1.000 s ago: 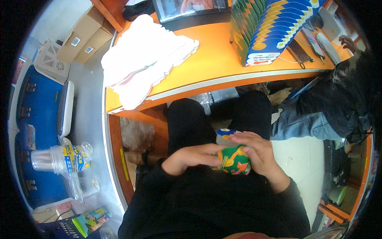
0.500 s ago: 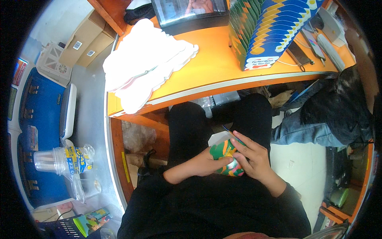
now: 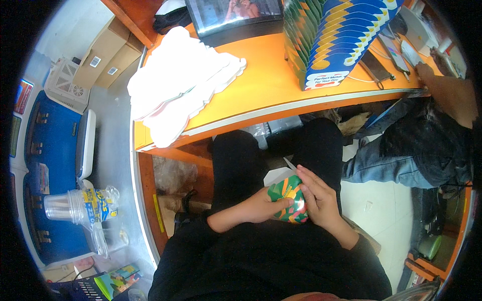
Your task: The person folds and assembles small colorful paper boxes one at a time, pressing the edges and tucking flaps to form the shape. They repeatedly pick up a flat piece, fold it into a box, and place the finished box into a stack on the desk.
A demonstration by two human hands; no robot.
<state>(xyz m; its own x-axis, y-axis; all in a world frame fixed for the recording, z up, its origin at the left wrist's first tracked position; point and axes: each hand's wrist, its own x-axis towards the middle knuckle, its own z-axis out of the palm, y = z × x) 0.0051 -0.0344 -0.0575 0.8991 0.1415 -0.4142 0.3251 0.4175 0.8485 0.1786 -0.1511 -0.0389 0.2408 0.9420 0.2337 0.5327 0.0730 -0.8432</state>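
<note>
Between your hands lies the green carton [image 3: 286, 189], white flap end pointing away from you, your left hand [image 3: 255, 205] gripping its left side, your right hand [image 3: 321, 198], fingers nearly straight, against its right.

1. Nested cartons [image 3: 351, 37], near the orange desk's [image 3: 266, 75] front edge: dark wording across a white panel [image 3: 324, 80].
2. Cardboard boxes [image 3: 108, 52], at the grey counter's [image 3: 118, 133] far end: a white label with dark bars on each.
3. Plastic cups' wrapper [image 3: 100, 204], along the counter's left side: bold blue and yellow lettering.
</note>
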